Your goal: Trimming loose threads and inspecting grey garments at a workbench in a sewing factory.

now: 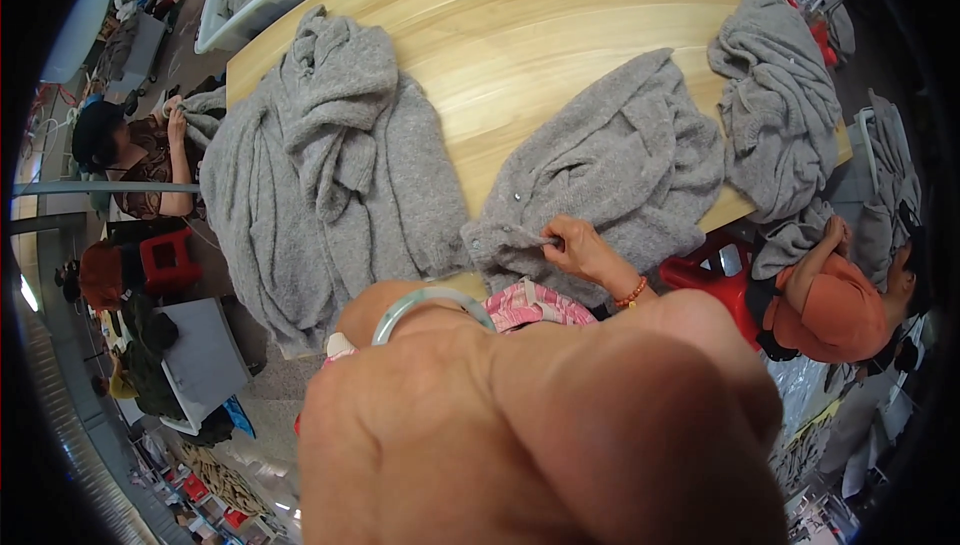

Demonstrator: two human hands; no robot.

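Observation:
Close to the lens, my left hand (pixel 440 435) fills the lower middle, with a pale green bangle (pixel 430 305) round its wrist. Its fingers are blurred or out of sight, so their grip does not show. My right hand (pixel 580 248), wearing an orange beaded bracelet (pixel 632 292), pinches the near edge of a grey knitted cardigan (pixel 600 160). Small buttons show along that edge. The cardigan lies bunched on the wooden table (pixel 520 15). To its left rests a larger heap of grey knitwear (pixel 320 165), and another crumpled grey garment (pixel 780 105) lies at the right.
A white bin (pixel 215 20) of grey knitwear stands beyond the table's far left edge. One person (pixel 130 155) at the left handles grey cloth. Another, in orange (pixel 830 310), sits at the right by a red stool (pixel 715 275). Further left is another red stool (pixel 170 263).

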